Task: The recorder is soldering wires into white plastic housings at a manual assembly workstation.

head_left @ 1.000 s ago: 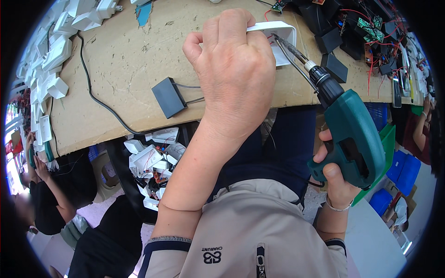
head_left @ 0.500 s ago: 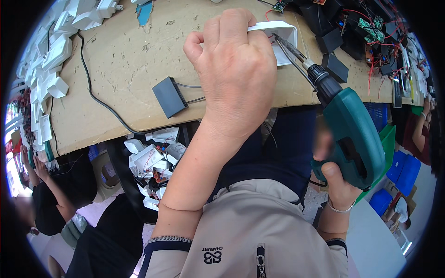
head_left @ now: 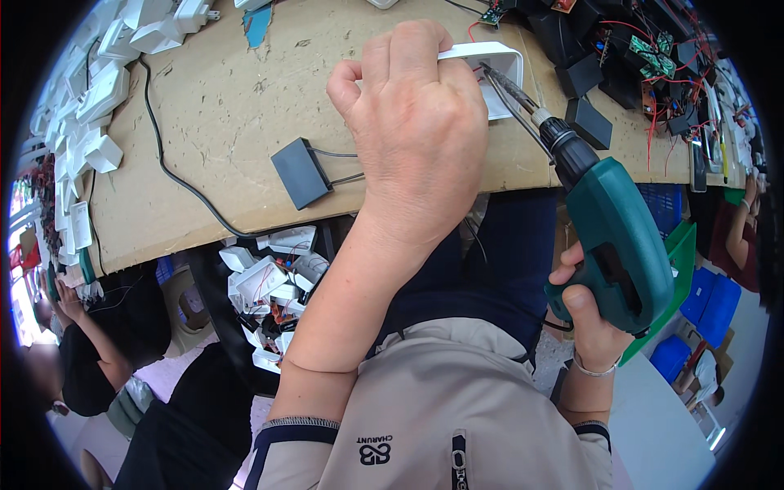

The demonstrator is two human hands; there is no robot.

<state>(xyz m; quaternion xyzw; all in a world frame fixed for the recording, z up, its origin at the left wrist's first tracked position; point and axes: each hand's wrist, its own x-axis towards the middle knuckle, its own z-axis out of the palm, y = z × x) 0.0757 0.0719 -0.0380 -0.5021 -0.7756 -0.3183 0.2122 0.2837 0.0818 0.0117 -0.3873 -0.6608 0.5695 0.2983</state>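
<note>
My left hand (head_left: 420, 122) is closed on a white plastic housing (head_left: 508, 69) at the far edge of the table, its fingertips hidden behind the hand. Wrapped round the handle of a teal pistol-grip soldering gun (head_left: 625, 237) is my right hand (head_left: 592, 314). The gun's dark tip and a thin feed tube beside it reach into the open side of the housing, near a bit of red wire. Whether the tip touches anything inside cannot be made out. Left of my left wrist lies a flat black box (head_left: 300, 173) with two dark leads running under the hand.
White adapter housings (head_left: 102, 90) are heaped at the left. Black boxes, red wires and green circuit boards (head_left: 653, 55) crowd the right. A black cable (head_left: 155, 135) crosses the table (head_left: 229, 114). Below its edge stands a bin of white parts (head_left: 265, 282). Other people sit at both sides.
The soldering gun has shifted slightly left and down, its tip still inside the housing. One finger of my right hand shows more plainly at the trigger side. My left hand is nearly unmoved.
</note>
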